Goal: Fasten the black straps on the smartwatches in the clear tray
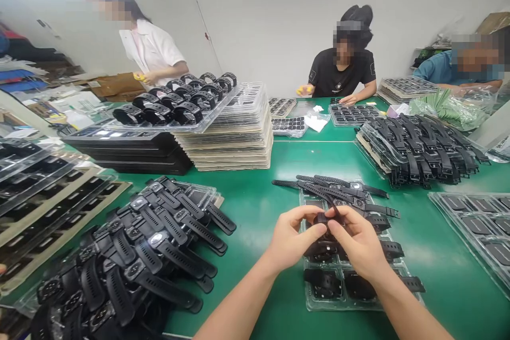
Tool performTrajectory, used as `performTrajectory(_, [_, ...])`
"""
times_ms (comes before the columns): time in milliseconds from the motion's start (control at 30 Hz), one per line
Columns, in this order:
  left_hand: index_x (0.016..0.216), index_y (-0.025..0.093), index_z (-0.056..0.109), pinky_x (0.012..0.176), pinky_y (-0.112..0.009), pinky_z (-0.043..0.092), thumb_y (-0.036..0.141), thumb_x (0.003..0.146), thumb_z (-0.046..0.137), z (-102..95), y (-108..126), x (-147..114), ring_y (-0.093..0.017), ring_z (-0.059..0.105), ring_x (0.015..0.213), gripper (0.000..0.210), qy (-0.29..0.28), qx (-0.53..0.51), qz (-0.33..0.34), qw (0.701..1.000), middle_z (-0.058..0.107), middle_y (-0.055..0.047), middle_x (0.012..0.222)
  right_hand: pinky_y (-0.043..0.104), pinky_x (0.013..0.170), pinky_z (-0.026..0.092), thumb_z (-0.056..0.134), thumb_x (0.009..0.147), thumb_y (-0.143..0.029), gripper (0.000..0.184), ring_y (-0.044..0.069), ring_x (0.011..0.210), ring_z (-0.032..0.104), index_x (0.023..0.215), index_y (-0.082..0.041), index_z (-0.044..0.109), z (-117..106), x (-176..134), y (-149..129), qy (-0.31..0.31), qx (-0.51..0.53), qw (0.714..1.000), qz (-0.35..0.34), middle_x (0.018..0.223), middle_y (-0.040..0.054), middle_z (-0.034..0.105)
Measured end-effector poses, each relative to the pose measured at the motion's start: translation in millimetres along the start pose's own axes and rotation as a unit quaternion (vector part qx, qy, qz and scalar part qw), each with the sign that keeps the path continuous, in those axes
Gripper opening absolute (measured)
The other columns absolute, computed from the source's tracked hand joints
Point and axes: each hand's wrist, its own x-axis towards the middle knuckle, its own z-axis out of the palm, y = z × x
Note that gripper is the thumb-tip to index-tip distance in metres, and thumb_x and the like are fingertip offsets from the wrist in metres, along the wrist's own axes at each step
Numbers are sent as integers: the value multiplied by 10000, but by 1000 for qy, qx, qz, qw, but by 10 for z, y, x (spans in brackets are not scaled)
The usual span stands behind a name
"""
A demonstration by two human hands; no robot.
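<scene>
Both hands are curled in over a clear plastic tray (346,305) on the green desk (251,202), thumbs nearly meeting. The left hand (297,236) and the right hand (356,236) pinch one black watch (322,218) between thumbs and fingers, its strap rising beside the right fingers. The fingers cover most of it, so which part each hand grips is hard to make out. The held watch is above the tray's middle, among other black watches (323,282) lying in the compartments, with several straps reaching past the tray's edges.

To the left, a large heap of watches (155,239) spreads over trays; a smaller heap (422,143) lies to the right, beyond another tray (458,232) of dark square pieces. Farther back stands a tall stack of trays (227,151). Across the desk, a person in a black shirt (342,77) rests a hand by a filled tray (354,122).
</scene>
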Motion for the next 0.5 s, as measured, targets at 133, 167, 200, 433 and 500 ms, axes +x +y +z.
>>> performTrajectory(133, [1056, 178, 770, 825, -337, 518, 321, 818, 758, -7, 15, -1, -209, 621, 864, 277, -11, 23, -5, 1000, 729, -70, 915, 318, 740, 572, 716, 886, -411, 193, 218, 826, 693, 917, -220, 723, 25, 39, -34, -24, -2, 1000, -6, 878, 47, 742])
performTrajectory(167, [1072, 186, 770, 813, -331, 517, 327, 841, 740, -12, 20, -2, -205, 619, 858, 273, -28, 37, -10, 999, 730, -66, 920, 314, 733, 565, 697, 896, -392, 175, 212, 816, 683, 906, -218, 716, 29, 45, -44, -27, 0, 1000, -10, 862, 42, 732])
performTrajectory(200, [1082, 195, 770, 803, -325, 514, 335, 864, 722, -18, 25, -3, -200, 615, 851, 264, -45, 52, -13, 998, 729, -61, 917, 309, 723, 557, 676, 905, -375, 161, 206, 800, 671, 897, -217, 708, 32, 48, -53, -30, 1, 999, -15, 845, 37, 719])
performTrajectory(433, [1049, 196, 775, 793, -320, 530, 310, 829, 731, -27, 3, -21, -202, 636, 835, 252, -42, 82, -4, 996, 739, -53, 910, 326, 724, 522, 619, 919, -272, 299, 190, 827, 589, 1218, -285, 616, -8, -12, -23, 6, 7, 997, -77, 1079, 58, 626])
performTrajectory(500, [1061, 195, 777, 781, -318, 535, 315, 826, 729, -11, -4, -29, -203, 643, 829, 269, -41, 87, -7, 995, 748, -59, 919, 338, 728, 532, 563, 956, -252, 509, 192, 842, 599, 1443, -356, 459, -40, -27, 0, 4, 10, 995, -97, 1115, 54, 617])
